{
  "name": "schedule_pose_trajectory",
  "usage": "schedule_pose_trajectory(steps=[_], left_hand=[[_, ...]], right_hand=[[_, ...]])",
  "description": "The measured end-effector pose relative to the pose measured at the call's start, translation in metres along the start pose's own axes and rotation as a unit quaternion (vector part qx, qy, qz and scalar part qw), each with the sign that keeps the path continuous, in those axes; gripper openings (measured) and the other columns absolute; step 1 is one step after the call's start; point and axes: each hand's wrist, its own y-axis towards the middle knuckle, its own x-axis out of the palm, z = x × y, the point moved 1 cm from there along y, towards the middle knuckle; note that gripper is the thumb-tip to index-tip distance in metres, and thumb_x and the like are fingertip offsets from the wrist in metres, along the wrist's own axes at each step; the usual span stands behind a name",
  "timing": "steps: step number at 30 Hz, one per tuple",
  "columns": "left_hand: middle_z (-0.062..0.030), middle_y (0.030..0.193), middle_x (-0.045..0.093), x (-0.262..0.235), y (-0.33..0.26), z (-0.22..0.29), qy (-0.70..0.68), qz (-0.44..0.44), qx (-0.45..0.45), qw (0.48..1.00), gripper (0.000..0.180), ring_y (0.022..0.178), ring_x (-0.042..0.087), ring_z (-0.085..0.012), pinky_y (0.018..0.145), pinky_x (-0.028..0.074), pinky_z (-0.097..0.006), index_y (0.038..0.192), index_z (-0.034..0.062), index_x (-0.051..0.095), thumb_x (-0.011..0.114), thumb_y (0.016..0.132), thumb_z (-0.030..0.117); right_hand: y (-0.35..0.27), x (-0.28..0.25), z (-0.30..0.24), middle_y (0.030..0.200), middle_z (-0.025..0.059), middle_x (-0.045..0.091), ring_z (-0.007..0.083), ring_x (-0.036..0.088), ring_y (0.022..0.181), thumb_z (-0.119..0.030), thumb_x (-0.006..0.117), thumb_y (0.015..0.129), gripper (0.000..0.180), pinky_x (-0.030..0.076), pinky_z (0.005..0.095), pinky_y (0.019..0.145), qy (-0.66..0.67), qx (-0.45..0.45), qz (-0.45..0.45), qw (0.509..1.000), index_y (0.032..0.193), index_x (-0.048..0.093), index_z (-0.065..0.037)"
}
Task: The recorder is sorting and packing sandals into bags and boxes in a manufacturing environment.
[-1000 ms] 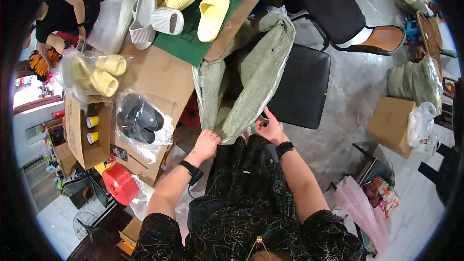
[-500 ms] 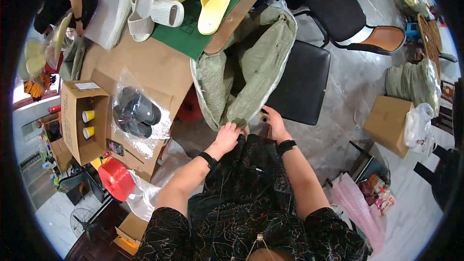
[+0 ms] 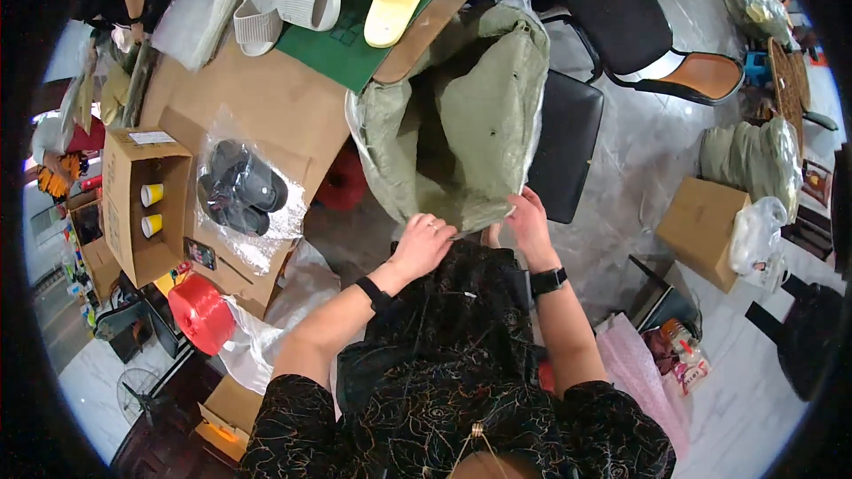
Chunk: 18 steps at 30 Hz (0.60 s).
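Hands [image 3: 424, 247] [image 3: 530, 223] hold a sack [image 3: 495, 93]; a carton [image 3: 122, 204] bears an illegible white label [image 3: 151, 137].

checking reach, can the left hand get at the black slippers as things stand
Probably not straight away: the left hand is at the rim of the sack and clear plastic covers the black slippers, though the way over the table looks free.
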Motion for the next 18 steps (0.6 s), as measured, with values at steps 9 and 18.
schedule_pose_trajectory(steps=[9, 18], left_hand=[[-0.004, 0.083, 0.054, 0.022, 0.017, 0.023, 0.014, -0.077, 0.103, 0.992, 0.023, 0.084, 0.057, -0.0219, 0.079, 0.041, -0.036, 0.1, 0.0141, 0.064, 0.062, 0.077, 0.017], [-0.0069, 0.099, 0.056, 0.021, 0.02, 0.018, -0.033, -0.12, 0.108, 0.986, 0.028, 0.09, 0.058, -0.0229, 0.079, 0.041, -0.037, 0.103, 0.0188, 0.066, 0.067, 0.075, 0.024]], right_hand=[[-0.004, -0.023, 0.02, 0.081, 0.0007, 0.065, 0.0088, 0.055, 0.066, -0.021, 0.075, 0.077, 0.027, 0.042, 0.0242, 0.059, -0.328, 0.054, -0.059, 0.941, 0.096, 0.067, -0.004], [0.001, -0.004, 0.021, 0.107, 0.0088, 0.063, 0.0173, 0.061, 0.093, -0.015, 0.069, 0.08, 0.044, 0.049, 0.0307, 0.08, -0.111, 0.043, -0.085, 0.989, 0.116, 0.056, 0.004]])
